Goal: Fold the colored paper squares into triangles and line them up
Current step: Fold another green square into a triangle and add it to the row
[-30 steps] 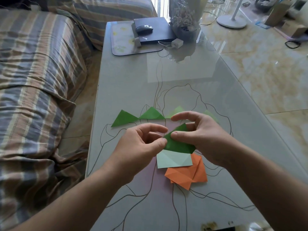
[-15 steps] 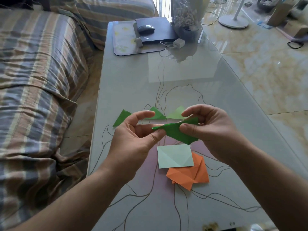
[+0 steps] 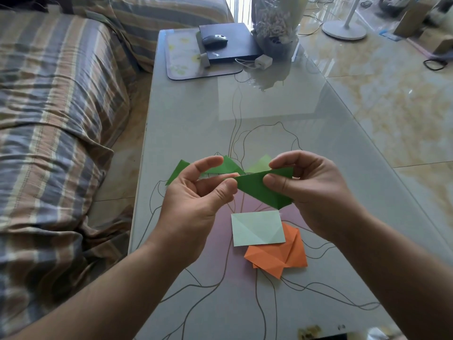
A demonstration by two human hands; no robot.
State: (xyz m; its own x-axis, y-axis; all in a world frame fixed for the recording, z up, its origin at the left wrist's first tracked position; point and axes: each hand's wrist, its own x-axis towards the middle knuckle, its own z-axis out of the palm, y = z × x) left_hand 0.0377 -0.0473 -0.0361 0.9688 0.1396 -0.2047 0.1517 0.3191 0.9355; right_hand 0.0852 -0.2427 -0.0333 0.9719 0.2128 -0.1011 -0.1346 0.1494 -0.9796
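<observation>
Above the counter (image 3: 186, 123), we hold a dark green folded paper (image 3: 259, 190) in the air between both hands. Our left hand (image 3: 193, 200) pinches its left tip between thumb and curled fingers, a narrow grip closed on the paper. Our right hand (image 3: 316, 190) pinches the right part, thumb on the near face and forefinger curled over the top edge, so that grip is closed on the paper too. We see the piece as a long triangle with its point hanging down.

Behind our hands, on the counter, lies a row of folded triangles: two dark green triangles (image 3: 179, 169) partly hidden by our left fingers, and a light green triangle (image 3: 262, 163) just beside them. Nearer to us a pale green square (image 3: 257, 228) lies flat, overlapping a small pile of creased orange papers (image 3: 277, 257).

At the far end of the counter sit a black box (image 3: 235, 40) with a mouse (image 3: 214, 40) on it, a mat (image 3: 181, 57) and a white charger (image 3: 263, 62). A striped sofa (image 3: 54, 114) runs along the left.
</observation>
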